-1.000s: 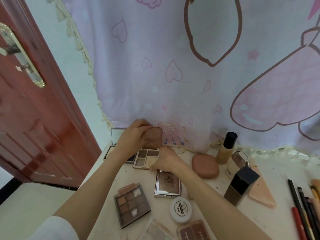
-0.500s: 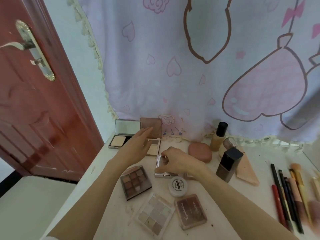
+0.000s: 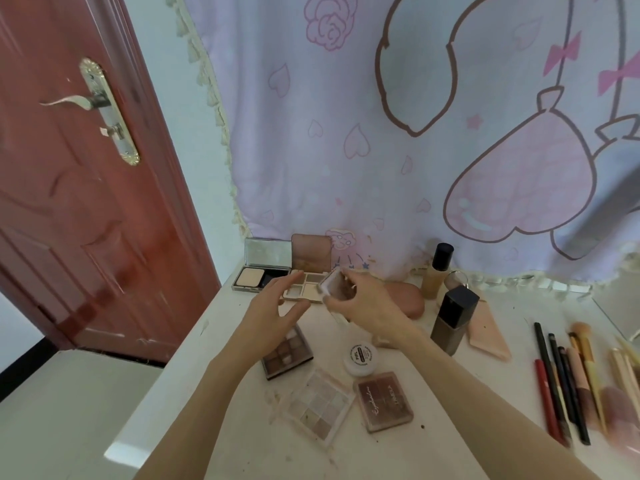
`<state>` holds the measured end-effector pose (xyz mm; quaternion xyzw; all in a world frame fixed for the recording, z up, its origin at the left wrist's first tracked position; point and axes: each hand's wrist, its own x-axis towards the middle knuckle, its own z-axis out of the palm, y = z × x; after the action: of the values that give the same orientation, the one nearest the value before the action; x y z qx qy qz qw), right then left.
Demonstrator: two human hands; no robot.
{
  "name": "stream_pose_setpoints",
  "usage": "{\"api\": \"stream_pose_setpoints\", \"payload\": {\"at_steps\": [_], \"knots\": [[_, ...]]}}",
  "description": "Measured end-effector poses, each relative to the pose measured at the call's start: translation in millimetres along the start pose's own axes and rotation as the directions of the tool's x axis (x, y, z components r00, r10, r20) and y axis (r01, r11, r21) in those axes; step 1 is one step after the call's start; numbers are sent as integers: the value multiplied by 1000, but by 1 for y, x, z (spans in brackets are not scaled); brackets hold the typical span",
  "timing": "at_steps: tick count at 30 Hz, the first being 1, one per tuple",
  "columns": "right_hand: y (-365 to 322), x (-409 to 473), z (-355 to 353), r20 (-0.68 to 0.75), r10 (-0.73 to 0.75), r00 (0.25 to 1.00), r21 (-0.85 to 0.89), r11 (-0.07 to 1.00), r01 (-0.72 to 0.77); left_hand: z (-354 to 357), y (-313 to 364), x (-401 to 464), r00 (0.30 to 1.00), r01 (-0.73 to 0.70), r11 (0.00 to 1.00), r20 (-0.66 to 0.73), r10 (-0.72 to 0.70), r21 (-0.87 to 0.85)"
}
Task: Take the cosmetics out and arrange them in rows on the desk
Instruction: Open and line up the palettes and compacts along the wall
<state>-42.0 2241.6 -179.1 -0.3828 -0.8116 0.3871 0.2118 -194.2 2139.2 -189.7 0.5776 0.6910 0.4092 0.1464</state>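
Right hand (image 3: 367, 308) fingers pinch a small compact (image 3: 333, 285), seemingly lifted; left hand (image 3: 277, 313) fingers spread, empty.

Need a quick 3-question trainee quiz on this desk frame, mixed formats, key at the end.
1. True or false: the right hand holds a small compact lifted off the desk.
2. Multiple choice: where does the white round jar sit? A) on the desk, beside the dark eyeshadow palette B) inside the open powder compact C) in the left hand
3. Fill in: the left hand holds ____.

Key:
1. True; its fingers curl round the compact above the desk.
2. A
3. Nothing; its fingers are spread and relaxed above the dark eyeshadow palette.
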Motion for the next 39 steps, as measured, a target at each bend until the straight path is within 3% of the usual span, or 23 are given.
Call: {"api": "stream_pose_setpoints", "payload": {"at_steps": [1,2,3,5,7,11,15,21,24,28,32,35,39], "knots": [[-7,-5,-4,8,74,997,272,959,-73,1,6,-2,1000,-3,999,3,3,-40],[-12,-10,-7,63,140,988,507,848,-153,2,14,-4,1000,-16,997,8,17,-72],[-16,-15,-9,127,184,975,671,708,-221,3,22,-5,999,-36,994,11,37,-101],[-21,-23,-14,206,225,953,831,473,-291,3,37,-7,996,-91,986,8,93,-142],[-22,-29,-17,230,239,943,874,376,-308,2,49,-9,989,-140,981,22,144,-132],[-21,-36,-16,255,190,948,890,337,-307,3,60,-10,974,-225,972,-16,224,-62],[-19,-38,-15,219,218,951,920,278,-276,0,70,-9,974,-205,972,-122,191,-113],[-22,-42,-21,272,187,944,947,123,-297,-6,71,-10,981,-191,948,-97,171,-256],[-23,-42,-22,143,182,973,968,180,-176,-9,70,-10,985,-175,949,-53,167,-261],[-24,-44,-14,0,189,982,901,426,-82,-10,71,-6,985,-161,983,44,165,-85],[-21,-45,-10,-88,175,981,774,632,-43,-12,75,-2,983,-157,987,86,161,-45],[-18,-44,-10,-95,173,980,713,699,-54,-13,73,0,979,-154,986,128,161,-59],[-19,-42,-8,-133,210,969,652,755,-74,-10,66,4,951,-176,983,268,157,48]]}}
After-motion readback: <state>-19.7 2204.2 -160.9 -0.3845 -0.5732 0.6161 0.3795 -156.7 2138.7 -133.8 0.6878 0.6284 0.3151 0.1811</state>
